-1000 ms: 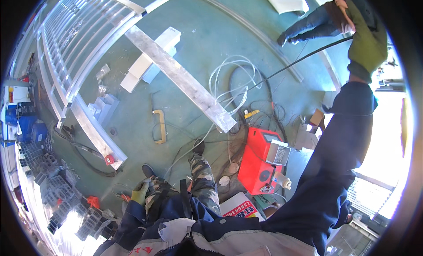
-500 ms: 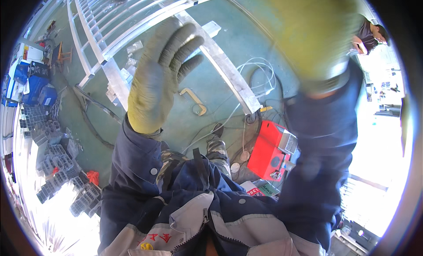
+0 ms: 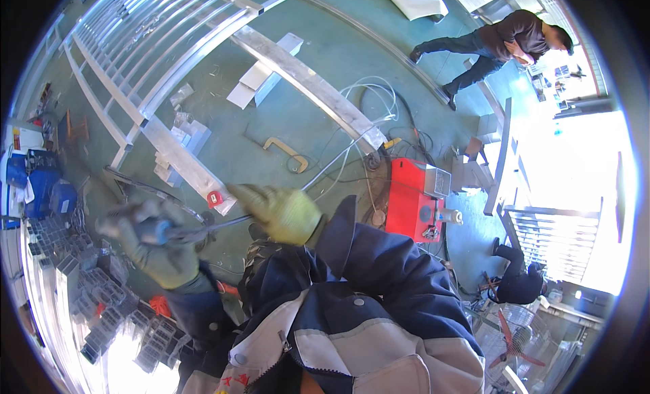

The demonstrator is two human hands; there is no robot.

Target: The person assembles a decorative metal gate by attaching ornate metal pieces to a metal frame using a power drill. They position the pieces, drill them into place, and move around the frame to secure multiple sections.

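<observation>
My left hand (image 3: 177, 264), in a yellow-green work glove, is low on the left and smeared by motion. Its fingers are round a blurred torch-like tool with a blue part (image 3: 160, 232). From that tool a grey cable (image 3: 233, 224) runs to my right hand (image 3: 288, 214), also gloved and closed round it, near my body. Beyond my right hand the cable continues up and right. A red tape measure (image 3: 215, 199) sits on the near end of a metal beam (image 3: 177, 158), just beyond my hands. Farther off, a yellow clamp-like tool (image 3: 288, 153) lies on the floor.
Barred metal railing (image 3: 152, 69) rests on beams ahead. To the right stands a red machine (image 3: 407, 191) amid loose cables. Stacked metal profiles (image 3: 101, 309) lie at left. One person (image 3: 521, 38) stands far right; another (image 3: 521, 282) is nearer, beside a fan (image 3: 516, 340).
Both hands have come down from their raised position. My left hand, earlier spread, now holds the torch-like tool; the right has closed round its cable. The view has shifted toward the right.
</observation>
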